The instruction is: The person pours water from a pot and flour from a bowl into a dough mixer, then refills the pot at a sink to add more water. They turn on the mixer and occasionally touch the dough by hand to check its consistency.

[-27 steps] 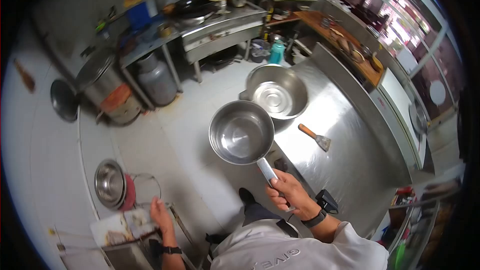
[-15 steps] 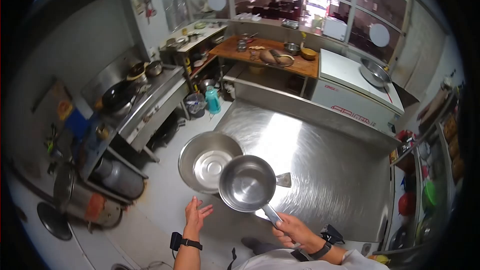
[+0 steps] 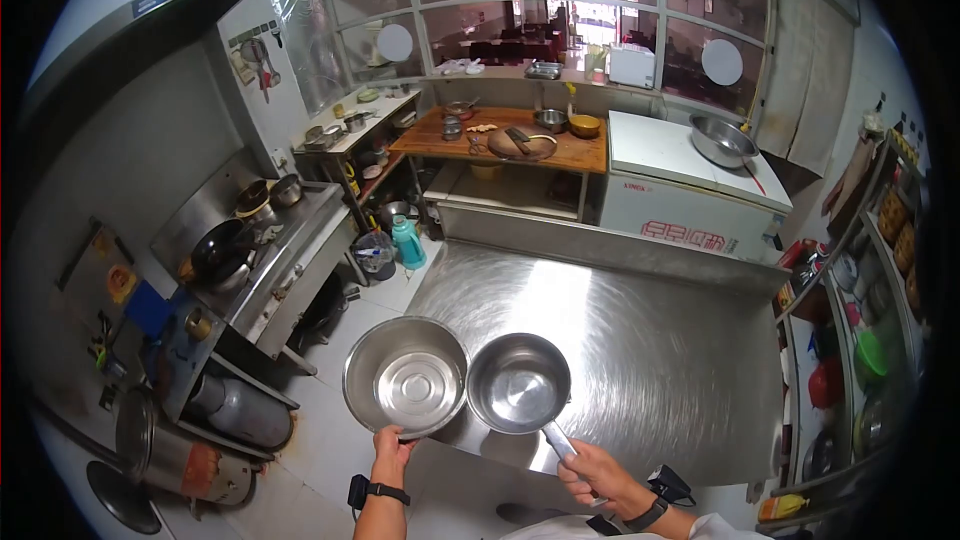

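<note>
My right hand (image 3: 590, 473) is closed around the handle of a steel saucepan (image 3: 518, 380), which hangs tilted toward me over the near edge of the steel worktop. Its inside looks bare. At the near rim of a wide steel basin (image 3: 405, 420) is my left hand (image 3: 393, 446), with its fingers closed on the edge; part of them is hidden by the rim. The basin sits left of the saucepan, at the worktop's left corner, and nothing shows inside it.
The shiny steel worktop (image 3: 660, 370) fills the middle. Behind it stand a wooden table (image 3: 420, 143) with a cutting board (image 3: 535, 147) and a white chest freezer (image 3: 650, 130). A stove with a wok (image 3: 218, 252) is at left, shelves (image 3: 843, 340) at right. A teal thermos (image 3: 407, 243) stands on the floor.
My left hand has gone from open beside the basin to gripping its near rim. The saucepan has shifted right, away from overlapping the basin. The head view has tilted up.
</note>
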A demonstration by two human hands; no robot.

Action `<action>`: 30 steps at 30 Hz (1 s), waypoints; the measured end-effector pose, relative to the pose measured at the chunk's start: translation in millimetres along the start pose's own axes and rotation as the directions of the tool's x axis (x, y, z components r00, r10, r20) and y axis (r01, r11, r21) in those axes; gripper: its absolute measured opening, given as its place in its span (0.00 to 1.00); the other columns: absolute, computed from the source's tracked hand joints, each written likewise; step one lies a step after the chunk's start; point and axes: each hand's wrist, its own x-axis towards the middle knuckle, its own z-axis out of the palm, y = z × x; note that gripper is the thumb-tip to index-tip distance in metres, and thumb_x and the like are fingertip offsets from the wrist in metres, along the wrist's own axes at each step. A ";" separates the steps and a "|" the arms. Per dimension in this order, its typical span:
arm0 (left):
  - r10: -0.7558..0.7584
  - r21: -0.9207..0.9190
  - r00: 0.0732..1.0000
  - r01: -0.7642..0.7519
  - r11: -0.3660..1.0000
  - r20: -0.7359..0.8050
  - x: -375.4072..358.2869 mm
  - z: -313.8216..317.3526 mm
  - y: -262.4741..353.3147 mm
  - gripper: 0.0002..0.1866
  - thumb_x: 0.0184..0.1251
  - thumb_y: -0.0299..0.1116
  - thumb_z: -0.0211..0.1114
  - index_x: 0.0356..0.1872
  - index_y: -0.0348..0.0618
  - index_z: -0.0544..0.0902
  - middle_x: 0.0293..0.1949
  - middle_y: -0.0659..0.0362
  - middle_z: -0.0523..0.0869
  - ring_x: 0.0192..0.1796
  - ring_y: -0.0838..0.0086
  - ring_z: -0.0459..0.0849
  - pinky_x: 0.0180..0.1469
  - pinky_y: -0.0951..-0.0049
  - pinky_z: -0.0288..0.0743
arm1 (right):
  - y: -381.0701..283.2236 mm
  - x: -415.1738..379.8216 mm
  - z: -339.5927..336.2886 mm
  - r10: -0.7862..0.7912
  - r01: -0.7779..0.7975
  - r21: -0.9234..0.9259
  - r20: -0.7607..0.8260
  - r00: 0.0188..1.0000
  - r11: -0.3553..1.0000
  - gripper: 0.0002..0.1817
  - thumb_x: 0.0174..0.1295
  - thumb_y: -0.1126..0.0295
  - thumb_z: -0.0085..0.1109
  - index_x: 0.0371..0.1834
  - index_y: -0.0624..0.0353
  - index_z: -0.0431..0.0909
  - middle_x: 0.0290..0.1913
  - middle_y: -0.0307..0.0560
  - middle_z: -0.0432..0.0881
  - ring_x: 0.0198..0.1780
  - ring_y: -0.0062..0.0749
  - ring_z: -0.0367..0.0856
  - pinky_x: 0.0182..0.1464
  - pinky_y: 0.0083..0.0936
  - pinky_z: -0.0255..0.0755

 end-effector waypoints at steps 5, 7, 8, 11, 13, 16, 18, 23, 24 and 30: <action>0.018 -0.080 0.996 -0.025 0.996 -0.084 -54.6 -42.2 -8.7 0.26 0.51 0.17 0.52 0.56 0.29 0.68 0.50 0.42 0.77 0.47 0.46 0.83 0.45 0.40 0.82 | -7.8 8.3 6.4 0.022 -0.025 -0.082 -0.032 0.999 0.996 0.18 0.74 0.62 0.47 0.60 0.59 0.62 0.29 0.35 0.66 0.19 0.14 0.60 0.16 0.13 0.59; 0.115 -0.096 0.989 -0.124 0.988 -0.093 -89.3 -60.6 -13.7 0.25 0.51 0.17 0.53 0.56 0.29 0.69 0.51 0.44 0.76 0.49 0.48 0.82 0.50 0.40 0.80 | -10.3 12.9 10.7 0.043 -0.048 -0.118 -0.040 0.998 0.992 0.18 0.73 0.61 0.50 0.60 0.58 0.63 0.28 0.36 0.66 0.19 0.14 0.61 0.15 0.14 0.61; 0.169 -0.147 0.980 -0.184 0.972 -0.105 -104.0 -70.0 -18.1 0.24 0.51 0.17 0.54 0.54 0.29 0.70 0.49 0.45 0.77 0.48 0.49 0.83 0.50 0.42 0.80 | -18.8 14.6 14.6 0.123 -0.124 -0.151 -0.014 0.992 0.981 0.18 0.73 0.61 0.50 0.60 0.58 0.63 0.28 0.36 0.66 0.19 0.14 0.61 0.15 0.14 0.61; 0.207 -0.082 0.948 -0.233 0.969 -0.243 -182.8 -75.5 -13.4 0.21 0.53 0.18 0.56 0.52 0.29 0.72 0.45 0.48 0.79 0.45 0.54 0.83 0.43 0.48 0.81 | -30.9 25.7 29.7 0.140 -0.126 -0.221 0.051 0.989 0.967 0.20 0.72 0.61 0.51 0.61 0.59 0.64 0.26 0.36 0.66 0.17 0.15 0.61 0.13 0.14 0.60; 0.227 -0.084 0.907 -0.273 0.958 -0.355 -227.9 -95.0 -16.4 0.22 0.54 0.18 0.55 0.54 0.30 0.72 0.45 0.49 0.79 0.44 0.56 0.83 0.39 0.49 0.82 | -32.7 34.3 43.8 0.067 -0.048 -0.277 0.061 0.996 0.960 0.23 0.71 0.59 0.53 0.62 0.59 0.64 0.24 0.35 0.65 0.15 0.14 0.60 0.11 0.13 0.57; 0.287 -0.030 0.780 -0.364 0.931 -0.557 -377.7 -93.8 -48.7 0.24 0.54 0.18 0.55 0.56 0.32 0.71 0.46 0.49 0.79 0.45 0.58 0.84 0.38 0.50 0.83 | -21.1 -6.0 33.2 0.212 -0.144 -0.279 0.233 0.949 0.949 0.26 0.68 0.56 0.58 0.62 0.60 0.64 0.24 0.36 0.66 0.14 0.14 0.60 0.10 0.13 0.56; 0.334 -0.028 0.691 -0.456 0.889 -0.640 -441.2 -94.5 -70.3 0.25 0.54 0.18 0.55 0.57 0.33 0.70 0.46 0.50 0.79 0.45 0.58 0.84 0.38 0.51 0.84 | -16.4 -12.7 44.8 0.304 -0.197 -0.341 0.294 0.906 0.919 0.26 0.68 0.57 0.59 0.62 0.60 0.65 0.24 0.36 0.66 0.14 0.14 0.60 0.10 0.12 0.56; 0.350 0.008 0.420 -0.631 0.775 -0.837 -594.1 -60.4 -127.1 0.26 0.53 0.18 0.54 0.57 0.33 0.70 0.46 0.51 0.79 0.42 0.63 0.85 0.33 0.59 0.85 | -24.2 -43.6 74.1 0.522 -0.240 -0.580 0.387 0.760 0.778 0.23 0.70 0.58 0.55 0.60 0.61 0.66 0.24 0.36 0.68 0.14 0.15 0.62 0.10 0.13 0.58; 0.371 0.041 0.346 -0.680 0.732 -0.862 -624.7 -52.5 -139.0 0.26 0.52 0.19 0.54 0.57 0.32 0.71 0.46 0.52 0.80 0.41 0.64 0.85 0.31 0.63 0.85 | -20.5 -54.9 84.8 0.559 -0.259 -0.599 0.393 0.730 0.758 0.22 0.71 0.59 0.53 0.60 0.63 0.66 0.24 0.36 0.68 0.14 0.15 0.62 0.10 0.13 0.58; 0.308 0.200 0.011 -0.738 0.645 -0.951 -756.1 -40.0 -206.0 0.24 0.51 0.20 0.55 0.54 0.33 0.72 0.42 0.54 0.80 0.41 0.67 0.84 0.37 0.68 0.84 | 29.8 -101.8 141.1 0.759 -0.281 -0.716 0.527 0.382 0.639 0.18 0.70 0.69 0.53 0.59 0.65 0.66 0.30 0.40 0.71 0.20 0.16 0.66 0.14 0.13 0.62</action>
